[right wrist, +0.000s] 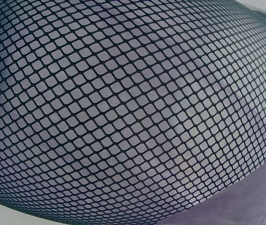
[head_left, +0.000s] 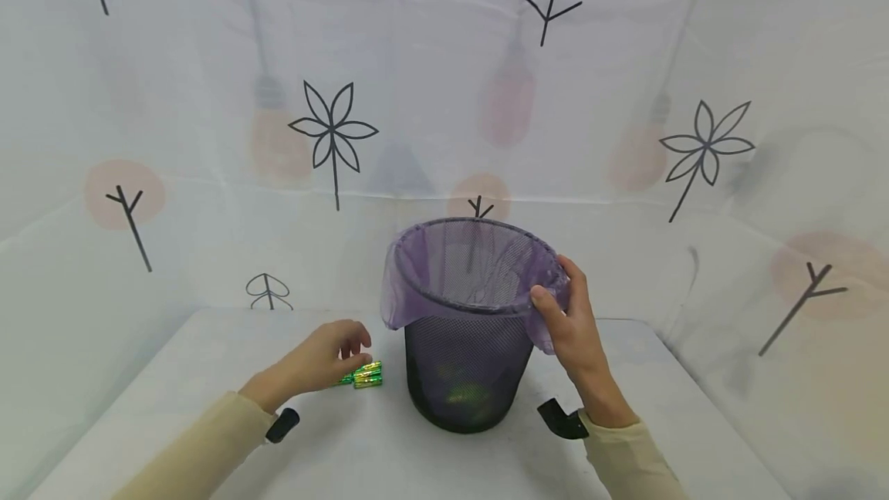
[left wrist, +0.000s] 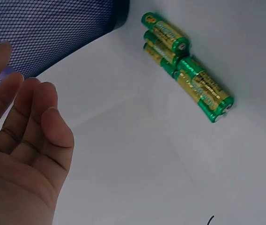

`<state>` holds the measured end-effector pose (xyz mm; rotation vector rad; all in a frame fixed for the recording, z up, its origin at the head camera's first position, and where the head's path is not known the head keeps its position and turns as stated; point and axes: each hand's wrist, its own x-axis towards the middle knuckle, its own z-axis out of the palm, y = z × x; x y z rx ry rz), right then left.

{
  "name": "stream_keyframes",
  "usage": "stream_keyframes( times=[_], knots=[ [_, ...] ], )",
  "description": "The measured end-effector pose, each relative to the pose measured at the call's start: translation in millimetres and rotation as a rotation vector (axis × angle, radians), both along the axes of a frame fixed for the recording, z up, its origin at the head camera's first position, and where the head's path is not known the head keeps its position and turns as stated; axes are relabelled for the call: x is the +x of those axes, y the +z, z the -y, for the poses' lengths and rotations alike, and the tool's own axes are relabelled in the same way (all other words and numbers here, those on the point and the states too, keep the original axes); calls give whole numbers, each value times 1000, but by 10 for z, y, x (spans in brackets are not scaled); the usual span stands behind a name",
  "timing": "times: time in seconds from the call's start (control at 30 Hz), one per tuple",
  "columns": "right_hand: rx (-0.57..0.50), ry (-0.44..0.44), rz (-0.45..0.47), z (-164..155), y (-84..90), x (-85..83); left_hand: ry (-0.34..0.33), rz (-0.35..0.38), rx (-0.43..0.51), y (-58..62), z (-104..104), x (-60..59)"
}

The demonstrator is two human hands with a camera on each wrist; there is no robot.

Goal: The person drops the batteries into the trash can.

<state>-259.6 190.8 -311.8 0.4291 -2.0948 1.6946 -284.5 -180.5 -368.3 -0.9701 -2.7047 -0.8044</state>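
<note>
Overhead, white table [head_left: 389,461], leaf-patterned curtain [head_left: 333,137]

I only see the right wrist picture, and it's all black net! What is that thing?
Observer: It's a black mesh bin standing on a white table; the head view shows all of it.
Operator: Why does it look purple behind the net?
Observer: A purple bag lines it and folds over the rim.
Operator: What's the right hand doing?
Observer: The right hand has its grip on the bag's folded edge at the rim.
Operator: And the other hand?
Observer: The left hand is down by the table with relaxed fingers, beside some green and gold batteries.
</note>
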Motion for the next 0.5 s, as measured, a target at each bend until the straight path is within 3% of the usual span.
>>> stream_keyframes(
  times=[0.27,0.5],
  knots=[
    [-18,20,2,7,9,10,3,94,-34,-290,-76,-72],
    [-1,8,-5,2,11,7,-15,100,-46,-442,-121,-131]
  ],
)
